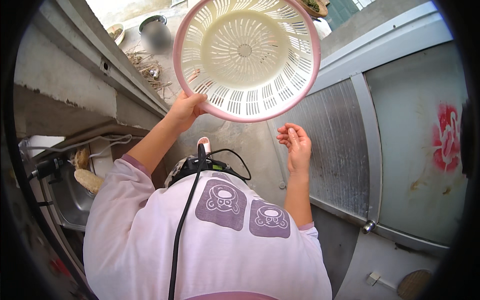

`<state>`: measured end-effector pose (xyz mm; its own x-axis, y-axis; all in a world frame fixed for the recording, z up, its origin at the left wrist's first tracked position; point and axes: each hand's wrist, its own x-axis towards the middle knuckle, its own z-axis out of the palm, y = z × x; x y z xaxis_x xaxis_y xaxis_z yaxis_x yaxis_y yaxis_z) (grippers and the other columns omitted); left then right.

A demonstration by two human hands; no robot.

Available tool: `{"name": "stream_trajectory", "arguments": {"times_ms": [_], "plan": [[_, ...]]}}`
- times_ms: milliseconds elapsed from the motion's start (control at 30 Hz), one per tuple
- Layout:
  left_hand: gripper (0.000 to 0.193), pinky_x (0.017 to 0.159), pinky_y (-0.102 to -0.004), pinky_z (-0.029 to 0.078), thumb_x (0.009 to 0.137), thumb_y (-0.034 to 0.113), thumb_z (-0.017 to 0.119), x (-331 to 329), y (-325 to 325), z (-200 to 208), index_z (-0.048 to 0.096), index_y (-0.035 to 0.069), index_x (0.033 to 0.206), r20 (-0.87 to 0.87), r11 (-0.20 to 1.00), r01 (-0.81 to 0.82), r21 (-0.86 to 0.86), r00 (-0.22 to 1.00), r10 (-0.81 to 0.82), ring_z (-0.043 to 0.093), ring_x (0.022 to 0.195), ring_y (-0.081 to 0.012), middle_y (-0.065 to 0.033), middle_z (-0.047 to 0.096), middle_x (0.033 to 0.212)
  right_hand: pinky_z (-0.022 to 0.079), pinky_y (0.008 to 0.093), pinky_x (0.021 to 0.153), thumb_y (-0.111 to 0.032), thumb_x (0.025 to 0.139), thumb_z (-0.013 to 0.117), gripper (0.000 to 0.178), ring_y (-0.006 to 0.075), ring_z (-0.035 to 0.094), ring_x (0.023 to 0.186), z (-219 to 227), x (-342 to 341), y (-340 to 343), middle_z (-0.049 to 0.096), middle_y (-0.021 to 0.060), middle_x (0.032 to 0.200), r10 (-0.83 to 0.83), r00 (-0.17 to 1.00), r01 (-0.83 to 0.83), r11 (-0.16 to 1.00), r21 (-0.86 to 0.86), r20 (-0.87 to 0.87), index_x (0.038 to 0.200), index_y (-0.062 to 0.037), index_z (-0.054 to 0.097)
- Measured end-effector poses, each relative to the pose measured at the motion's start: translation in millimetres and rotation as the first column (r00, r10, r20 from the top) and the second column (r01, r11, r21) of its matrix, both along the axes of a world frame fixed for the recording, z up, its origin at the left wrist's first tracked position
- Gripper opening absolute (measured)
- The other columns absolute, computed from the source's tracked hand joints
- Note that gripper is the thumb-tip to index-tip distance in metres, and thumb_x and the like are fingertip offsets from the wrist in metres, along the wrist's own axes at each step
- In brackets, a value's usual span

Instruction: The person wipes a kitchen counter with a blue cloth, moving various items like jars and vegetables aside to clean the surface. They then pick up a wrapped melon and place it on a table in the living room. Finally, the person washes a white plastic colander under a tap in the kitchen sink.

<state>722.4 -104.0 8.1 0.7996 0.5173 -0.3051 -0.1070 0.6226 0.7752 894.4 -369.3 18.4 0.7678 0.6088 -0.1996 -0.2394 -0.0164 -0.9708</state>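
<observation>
My left hand [189,106] grips the lower left rim of a round plastic colander [244,98], white inside with a pink rim and slotted walls. The colander is held up in front of me, tilted so that its inside shows, and nothing lies in it. Below its lower right rim, apart from it, my right hand [297,141] is raised with loosely bent fingers and holds nothing.
A metal-framed door [340,145] with glass panels stands on the right. To the left are a wall and a steel sink [75,200] beside a long pale gourd-like thing [88,180]. Ahead, a dark basin [153,21] and dry twigs [148,69] lie on the concrete ground. A black cable [186,215] hangs over my shirt.
</observation>
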Motion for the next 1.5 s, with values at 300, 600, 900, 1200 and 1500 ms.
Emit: {"name": "stream_trajectory", "arguments": {"times_ms": [300, 600, 900, 1200, 1500], "plan": [[0.052, 0.094, -0.0412, 0.047, 0.083, 0.007, 0.056, 126.4, 116.6, 13.0, 0.04, 0.003, 0.132, 0.176, 0.998, 0.055, -0.035, 0.983, -0.048, 0.057, 0.111, -0.0239, -0.0107, 0.055, 0.125, 0.05, 0.0291, 0.075, -0.024, 0.094, 0.056, 0.048, 0.0168, 0.058, 0.098, 34.1, 127.6, 156.9, 0.055, 0.0089, 0.121, 0.106, 0.994, -0.105, 0.986, 0.132, -0.004, 0.133, -0.0017, 0.039], [0.05, 0.093, -0.0398, 0.047, 0.084, 0.01, 0.057, 247.6, 233.7, 33.4, 0.041, 0.004, 0.131, 0.205, 0.996, -0.088, 0.011, 0.975, 0.084, 0.057, 0.11, -0.0233, -0.0098, 0.055, 0.125, 0.04, 0.0307, 0.097, -0.004, 0.088, 0.061, 0.055, 0.017, 0.047, 0.116, 34.0, 248.8, 329.5, 0.048, 0.0091, 0.131, 0.155, 0.986, -0.129, 0.944, 0.302, -0.063, 0.136, 0.0012, 0.035], [0.038, 0.093, -0.0377, 0.047, 0.093, 0.029, 0.056, 322.0, 366.2, 16.9, 0.046, 0.011, 0.125, 0.115, 0.97, -0.148, -0.194, 0.978, 0.172, 0.058, 0.107, -0.0242, -0.0103, 0.056, 0.122, 0.04, 0.0298, 0.094, -0.007, 0.09, 0.059, 0.036, 0.0185, 0.054, 0.106, 61.3, 349.8, 486.8, 0.057, 0.0117, 0.118, 0.127, 0.916, -0.224, 0.949, 0.223, 0.381, 0.121, 0.0073, 0.05], [0.036, 0.095, -0.0378, 0.046, 0.097, 0.029, 0.046, 387.3, 554.3, -3.7, 0.046, 0.007, 0.125, 0.203, 0.976, -0.092, -0.195, 0.97, 0.132, 0.054, 0.115, -0.0278, -0.0137, 0.054, 0.126, 0.042, 0.0297, 0.088, -0.009, 0.087, 0.064, 0.025, 0.0175, 0.056, 0.101, 51.5, 416.0, 661.1, 0.061, 0.012, 0.109, -0.058, 0.699, -0.064, 0.988, 0.144, 0.713, 0.105, 0.0071, 0.059], [0.045, 0.099, -0.0394, 0.041, 0.094, 0.033, 0.051, 421.3, 713.7, 25.5, 0.045, 0.007, 0.13, 0.137, 0.994, -0.069, -0.081, 0.987, 0.079, 0.05, 0.121, -0.0279, -0.0119, 0.053, 0.128, 0.039, 0.0312, 0.097, -0.009, 0.087, 0.066, 0.042, 0.0178, 0.051, 0.111, 66.8, 457.5, 802.4, 0.054, 0.0084, 0.123, -0.019, 0.851, -0.104, 0.973, 0.204, 0.524, 0.123, 0.003, 0.049]]}}
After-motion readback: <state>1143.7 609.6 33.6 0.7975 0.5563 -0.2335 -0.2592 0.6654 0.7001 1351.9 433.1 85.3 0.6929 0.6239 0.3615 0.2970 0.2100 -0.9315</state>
